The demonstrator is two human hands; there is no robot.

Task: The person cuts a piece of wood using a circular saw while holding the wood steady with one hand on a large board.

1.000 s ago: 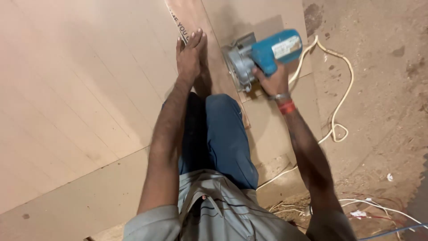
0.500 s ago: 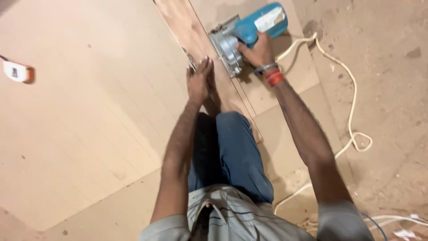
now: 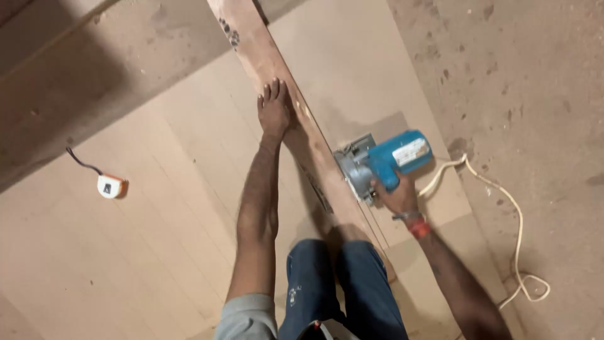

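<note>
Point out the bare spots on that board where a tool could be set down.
Bare board lies between the tape measure and the left hand and arm. More lies beyond the saw, right of the wooden strip. It is crowded where the right hand, saw and cord meet.

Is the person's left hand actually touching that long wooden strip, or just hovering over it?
Touching. The head view shows the left hand lying flat on the long wooden strip, palm down, fingers stretched along it, with no gap visible beneath.

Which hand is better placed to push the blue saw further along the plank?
Right. The right hand already grips the blue saw beside the plank; the left hand lies flat, pressing the plank.
</note>
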